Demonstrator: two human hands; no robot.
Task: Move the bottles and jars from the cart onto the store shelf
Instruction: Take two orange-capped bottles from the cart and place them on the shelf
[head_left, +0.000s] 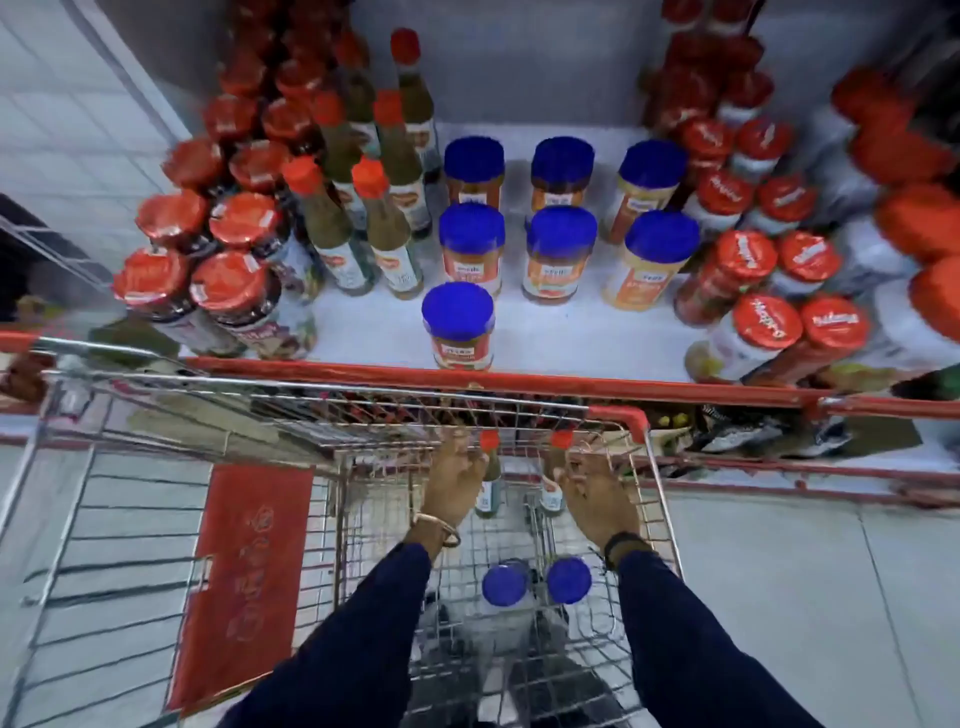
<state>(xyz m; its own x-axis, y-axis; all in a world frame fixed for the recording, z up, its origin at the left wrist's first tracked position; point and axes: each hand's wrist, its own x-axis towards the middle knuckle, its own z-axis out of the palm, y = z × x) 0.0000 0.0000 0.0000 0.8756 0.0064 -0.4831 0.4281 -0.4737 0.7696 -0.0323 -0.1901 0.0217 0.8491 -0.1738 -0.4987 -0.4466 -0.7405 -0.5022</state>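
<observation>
Both my hands are down inside the wire cart (655, 499). My left hand (453, 486) is wrapped round a red-capped bottle (489, 486) at the cart's far end. My right hand (592, 501) is closed on a second red-capped bottle (555, 491) beside it. Two blue-lidded jars (505, 583) (569, 580) stand lower in the cart between my forearms. On the white shelf (571, 338) beyond the cart stand several blue-lidded jars, the nearest one (458, 325) alone at the front edge.
Red-capped green bottles (387, 228) and red-lidded dark jars (228, 291) fill the shelf's left side; red-lidded jars (769, 322) crowd its right. A red shelf rail (571, 384) runs just past the cart's front. A red seat flap (244, 577) lies on the cart's left.
</observation>
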